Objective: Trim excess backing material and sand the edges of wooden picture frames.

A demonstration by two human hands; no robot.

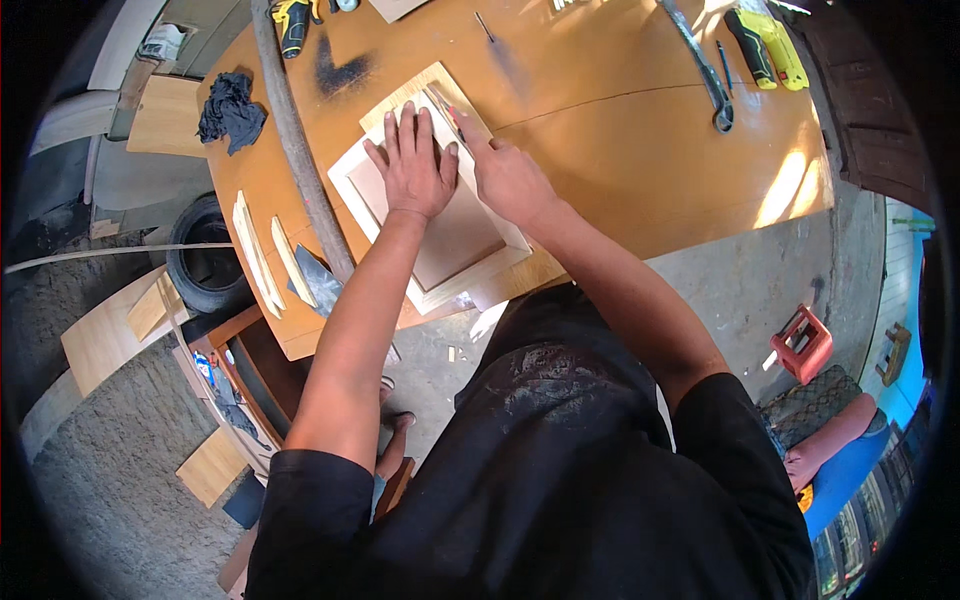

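Observation:
A pale wooden panel [455,250] with a raised frame and a recessed centre lies slanted on the brown tabletop [650,160]. Beneath it, a yellowish wooden board [434,80] shows at the far end and at the near right corner. My left hand [415,170] presses flat on the panel's far half, fingers spread. Closed near the far right edge of the frame, my right hand [512,182] grips a slim tool [453,114] with a red part and a thin metal end. The tool's end meets the frame's far right corner area; my fingers hide most of its handle.
A long wooden pole [300,150] lies left of the panel, near a black cloth [232,110] and pale wood strips [258,252]. At the far right are a long metal tool [700,68] and a yellow-black power tool [768,48]. Another person's foot [402,421] shows below the table.

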